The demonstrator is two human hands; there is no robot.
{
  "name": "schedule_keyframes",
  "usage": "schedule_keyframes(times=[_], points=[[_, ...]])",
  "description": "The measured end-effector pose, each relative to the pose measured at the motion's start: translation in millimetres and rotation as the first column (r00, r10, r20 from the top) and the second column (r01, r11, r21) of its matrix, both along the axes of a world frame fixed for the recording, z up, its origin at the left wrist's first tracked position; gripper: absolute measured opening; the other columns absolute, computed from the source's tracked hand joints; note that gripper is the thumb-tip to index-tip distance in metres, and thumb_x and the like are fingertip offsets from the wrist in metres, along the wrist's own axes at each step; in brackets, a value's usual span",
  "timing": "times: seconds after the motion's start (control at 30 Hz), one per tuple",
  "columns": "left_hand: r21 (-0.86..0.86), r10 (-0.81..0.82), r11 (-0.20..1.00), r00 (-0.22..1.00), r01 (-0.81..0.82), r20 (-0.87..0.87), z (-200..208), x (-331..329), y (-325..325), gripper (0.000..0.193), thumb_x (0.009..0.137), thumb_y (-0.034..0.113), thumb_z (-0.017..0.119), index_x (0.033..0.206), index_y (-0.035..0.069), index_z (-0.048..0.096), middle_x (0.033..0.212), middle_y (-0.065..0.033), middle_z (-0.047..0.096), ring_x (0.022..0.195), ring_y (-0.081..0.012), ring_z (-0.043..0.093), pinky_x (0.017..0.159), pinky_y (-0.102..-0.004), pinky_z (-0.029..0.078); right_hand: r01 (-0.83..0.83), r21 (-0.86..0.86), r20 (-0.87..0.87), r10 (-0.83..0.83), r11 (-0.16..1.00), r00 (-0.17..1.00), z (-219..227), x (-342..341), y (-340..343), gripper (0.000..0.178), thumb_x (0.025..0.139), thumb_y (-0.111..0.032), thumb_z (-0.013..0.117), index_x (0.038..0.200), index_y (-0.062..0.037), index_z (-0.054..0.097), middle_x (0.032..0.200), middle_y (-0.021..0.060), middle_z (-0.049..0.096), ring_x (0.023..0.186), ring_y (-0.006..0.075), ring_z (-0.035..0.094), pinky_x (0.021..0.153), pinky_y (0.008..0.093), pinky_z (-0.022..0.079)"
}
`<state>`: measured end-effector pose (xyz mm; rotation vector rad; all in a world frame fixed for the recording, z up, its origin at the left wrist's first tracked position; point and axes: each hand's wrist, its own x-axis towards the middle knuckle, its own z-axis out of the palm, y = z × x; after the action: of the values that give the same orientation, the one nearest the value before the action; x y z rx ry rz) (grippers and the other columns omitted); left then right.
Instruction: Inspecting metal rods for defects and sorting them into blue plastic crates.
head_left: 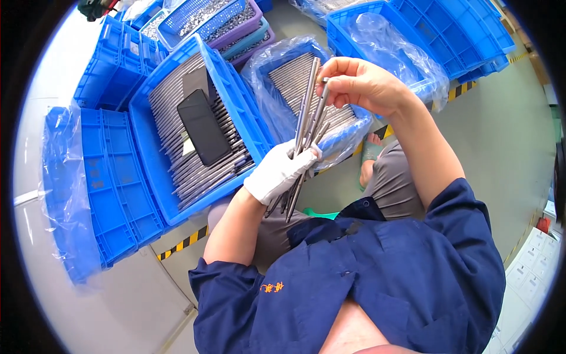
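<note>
My left hand [280,172], in a white glove, is closed around a bundle of several slim grey metal rods [305,118]. They fan out above the fist, and their lower ends stick out beneath it. My bare right hand [368,87] pinches the upper end of one rod [322,101] between thumb and fingers; a small detail at that tip is too fine to make out. Just behind the hands, a blue crate lined with clear plastic [264,76] holds rows of similar rods [290,72].
To the left, a blue crate [140,127] holds more rods, with a black phone [203,127] lying on them. Stacked blue crates [121,177] stand farther left. Baskets of small metal parts [203,20] are at the back, and a plastic-lined blue crate [389,44] sits back right.
</note>
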<state>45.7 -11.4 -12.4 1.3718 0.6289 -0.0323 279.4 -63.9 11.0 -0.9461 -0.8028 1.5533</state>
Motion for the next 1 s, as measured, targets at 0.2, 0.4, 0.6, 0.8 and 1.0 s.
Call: schedule_keyframes(times=[0.2,0.4,0.6,0.8,1.0], points=[[0.106,0.032,0.994,0.999,-0.029,-0.024,-5,0,-1,0.036,0.086,0.041,0.055,0.083,0.006,0.058,0.071,-0.0017,0.055,0.064,-0.0103,0.052,0.06,-0.0241,0.042,0.049,0.076,0.248,-0.066,0.996,0.966,-4,-5,1,0.02,0.079,-0.017,0.067,0.094,-0.0054,0.06,0.083,0.0022,0.061,0.075,0.01,0.058,0.065,0.0227,0.046],[0.0,0.099,0.995,0.993,-0.099,-0.07,0,2,2,0.025,0.086,0.029,0.056,0.09,0.005,0.057,0.074,0.0009,0.053,0.068,-0.0085,0.048,0.062,-0.0239,0.041,-0.102,-0.142,0.232,0.134,0.985,0.963,-12,-42,-3,0.019,0.077,-0.014,0.068,0.092,-0.0054,0.061,0.077,0.0034,0.063,0.067,0.0106,0.059,0.057,0.0227,0.045],[-0.099,0.096,0.99,0.994,-0.1,-0.047,3,0,7,0.026,0.087,0.031,0.055,0.09,0.005,0.057,0.074,0.0005,0.053,0.067,-0.0083,0.047,0.062,-0.0234,0.041,0.192,-0.114,0.324,-0.146,0.975,0.935,5,-15,3,0.021,0.079,-0.018,0.066,0.095,-0.0059,0.06,0.082,0.002,0.061,0.068,0.0086,0.058,0.059,0.0207,0.046],[-0.101,0.13,0.986,0.99,-0.135,-0.053,1,1,5,0.027,0.085,0.03,0.058,0.094,0.004,0.058,0.074,-0.0006,0.055,0.067,-0.0084,0.049,0.063,-0.0233,0.042,-0.01,-0.176,0.191,0.044,0.984,0.981,-14,-45,-3,0.021,0.079,-0.018,0.066,0.095,-0.0057,0.059,0.084,0.0047,0.064,0.069,0.0091,0.06,0.058,0.0205,0.045],[-0.116,0.324,0.944,0.936,-0.31,0.139,4,-1,10,0.021,0.077,0.011,0.062,0.095,0.002,0.057,0.08,-0.0044,0.057,0.064,-0.0108,0.053,0.058,-0.0234,0.043,0.189,-0.124,0.092,-0.178,0.974,0.98,-9,-15,5,0.018,0.086,-0.018,0.059,0.097,-0.0043,0.056,0.086,0.0065,0.063,0.066,0.0056,0.055,0.062,0.0197,0.047]])
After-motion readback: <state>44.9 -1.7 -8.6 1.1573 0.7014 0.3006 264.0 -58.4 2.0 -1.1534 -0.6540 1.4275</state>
